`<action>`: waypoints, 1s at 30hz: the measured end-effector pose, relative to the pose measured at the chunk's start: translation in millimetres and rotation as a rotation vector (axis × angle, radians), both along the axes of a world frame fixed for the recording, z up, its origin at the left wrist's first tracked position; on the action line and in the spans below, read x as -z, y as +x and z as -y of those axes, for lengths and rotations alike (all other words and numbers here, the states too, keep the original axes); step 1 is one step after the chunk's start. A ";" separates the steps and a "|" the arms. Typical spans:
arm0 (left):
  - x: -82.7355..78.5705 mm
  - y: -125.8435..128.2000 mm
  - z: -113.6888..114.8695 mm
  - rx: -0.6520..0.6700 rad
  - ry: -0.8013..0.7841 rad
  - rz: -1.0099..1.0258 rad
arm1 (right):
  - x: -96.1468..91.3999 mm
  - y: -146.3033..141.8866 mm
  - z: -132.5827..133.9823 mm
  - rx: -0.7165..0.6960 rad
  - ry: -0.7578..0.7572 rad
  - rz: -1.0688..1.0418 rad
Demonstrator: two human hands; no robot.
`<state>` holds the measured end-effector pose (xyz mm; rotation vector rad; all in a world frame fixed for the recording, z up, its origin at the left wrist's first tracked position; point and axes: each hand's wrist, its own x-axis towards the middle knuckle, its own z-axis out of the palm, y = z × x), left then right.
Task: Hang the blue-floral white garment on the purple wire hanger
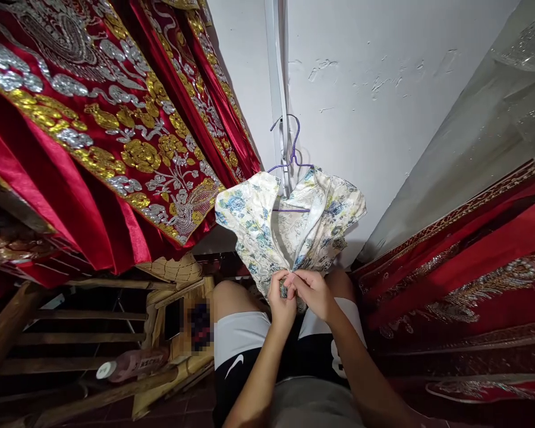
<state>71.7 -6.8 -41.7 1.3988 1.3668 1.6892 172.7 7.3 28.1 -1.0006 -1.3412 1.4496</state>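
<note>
A cream floral garment (267, 229) with blue and yellow flowers hangs on a purple wire hanger (292, 156) hooked to a white strip on the wall. Its front opening runs down the middle. Both my hands meet at the lower end of that opening, above my knees. My left hand (280, 300) pinches the fabric edge with closed fingers. Touching it from the right, my right hand (312, 291) is closed on the same spot. What sits between the fingertips is too small to make out.
Red embroidered garments (98, 131) with gold and silver sequins hang at the upper left, and more red cloth (463, 279) lies at the right. Below left stand wooden frames (71, 339), a woven hat (173, 268) and a pink bottle (131, 364).
</note>
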 end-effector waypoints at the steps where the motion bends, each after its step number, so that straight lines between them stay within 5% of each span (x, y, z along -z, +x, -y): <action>1: -4.2 -3.1 -2.9 0.019 0.017 -0.030 | -7.6 -0.3 -6.3 0.005 -0.008 -0.018; 5: -13.7 -8.7 -5.5 0.044 0.043 -0.113 | -56.4 4.1 -44.1 0.103 0.042 -0.114; 11: -3.0 -2.7 1.6 0.066 0.042 -0.149 | -137.5 14.3 -105.3 0.117 0.040 -0.372; 17: -4.3 -8.7 0.4 0.123 -0.017 -0.177 | -153.0 11.7 -106.3 0.152 0.190 -0.322; 20: -43.9 -18.8 -15.1 0.145 -0.004 -0.168 | -144.7 7.8 -96.8 0.140 0.251 -0.207; 26: -174.1 -36.8 -73.6 0.063 0.402 -0.297 | -140.0 9.5 -88.4 0.162 0.327 -0.120; 30: -218.2 -30.5 -96.5 0.150 0.480 -0.548 | -142.1 13.3 -90.0 0.198 0.381 -0.106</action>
